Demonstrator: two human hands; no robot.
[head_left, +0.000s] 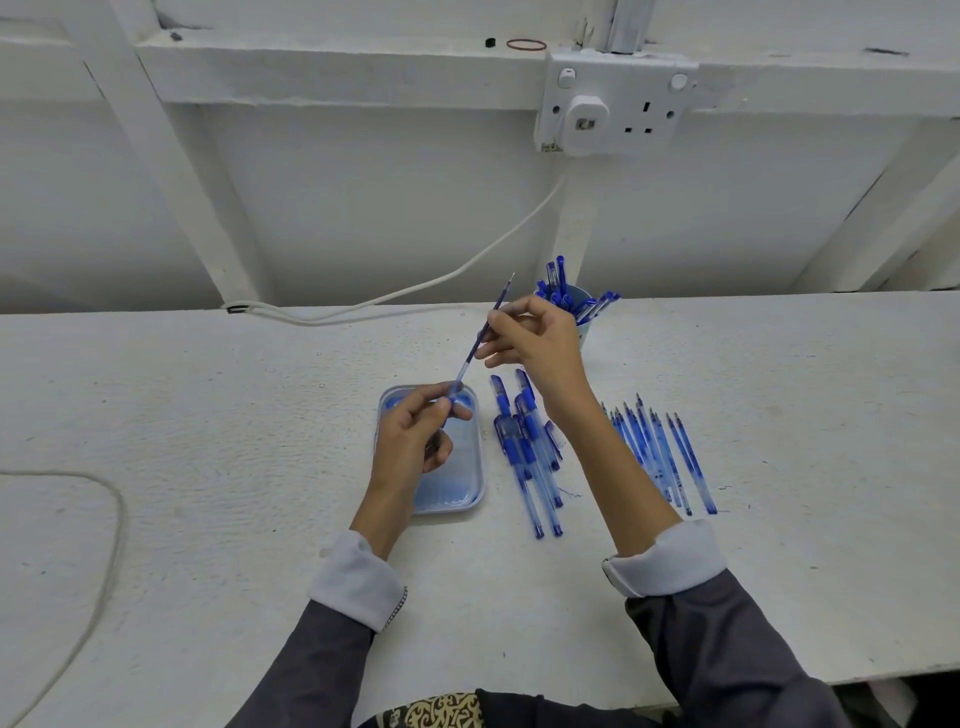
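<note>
Desk (208, 415): white. Everything is kept within easy reach of both hands.
Tray (462, 488): a shallow blue tray is set under the left hand, probably so that small parts are caught.
Left hand (415, 436): clenched round the lower end of the ink refill. It cannot be told whether a barrel is gripped with it.
Ink refill (485, 327): held in the air above the tray's far edge, slanted, with its tip up and away.
Right hand (540, 343): the refill's middle is pinched between thumb and forefinger, a fine grip judged suited to guiding it lengthwise.
Capped pens (524, 447): heaped just right of the tray, partly under the right forearm.
Cup (584, 332): placed behind the right hand and filled with standing pens.
Uncapped pens (660, 457): laid side by side at the far right, apparently sorted.
</note>
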